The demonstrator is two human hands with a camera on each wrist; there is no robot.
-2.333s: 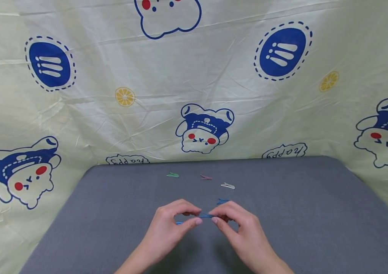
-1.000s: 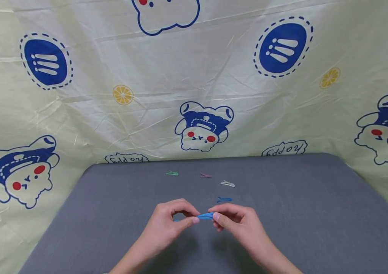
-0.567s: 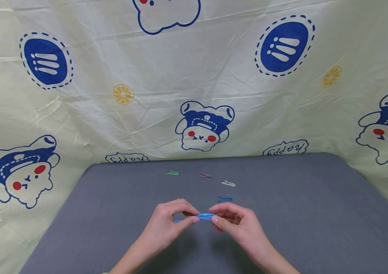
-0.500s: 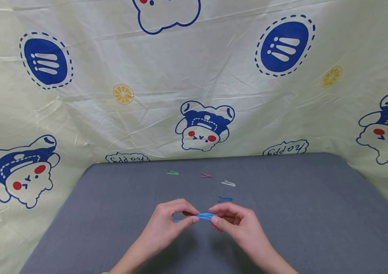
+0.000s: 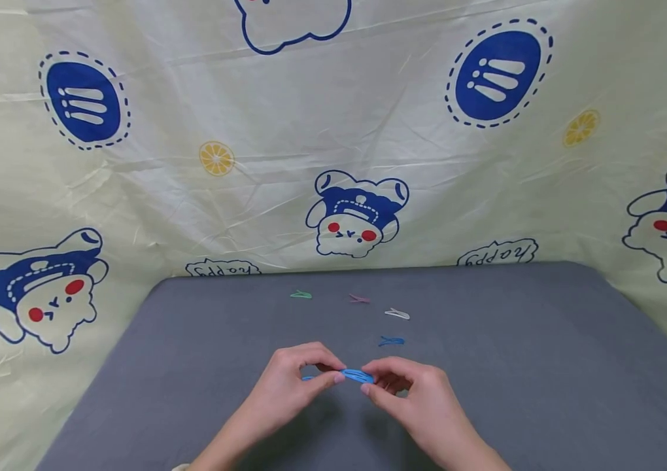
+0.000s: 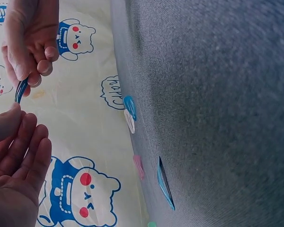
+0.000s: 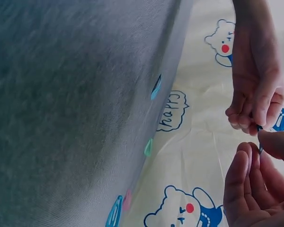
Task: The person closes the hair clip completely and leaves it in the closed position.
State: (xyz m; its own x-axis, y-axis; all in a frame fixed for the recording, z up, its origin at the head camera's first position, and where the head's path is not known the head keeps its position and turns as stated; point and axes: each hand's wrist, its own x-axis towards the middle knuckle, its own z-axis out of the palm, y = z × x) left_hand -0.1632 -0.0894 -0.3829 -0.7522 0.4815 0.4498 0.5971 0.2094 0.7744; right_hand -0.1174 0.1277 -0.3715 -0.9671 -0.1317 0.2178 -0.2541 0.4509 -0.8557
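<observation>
A blue snap hair clip (image 5: 358, 375) is held between the two hands above the grey table, its flat oval face showing in the head view. The left hand (image 5: 295, 379) pinches its left end between thumb and index finger. At its right end, the right hand (image 5: 422, 399) grips it with thumb and index finger, seen also in the left wrist view. A second blue hair clip (image 6: 164, 184) lies on the table and is mostly hidden behind the left hand in the head view. Just beyond the hands rests a third blue clip (image 5: 392, 341), its arms spread.
Farther back on the grey table (image 5: 222, 340) lie a white hair clip (image 5: 397, 314), a pink one (image 5: 359, 299) and a green one (image 5: 301, 295). A pale printed cloth (image 5: 274, 216) hangs behind the table's far edge.
The held clip has turned from edge-on to show its wide face. The right hand's fingers have shifted on its right end, and more of the clip shows. The left hand stays nearly still.
</observation>
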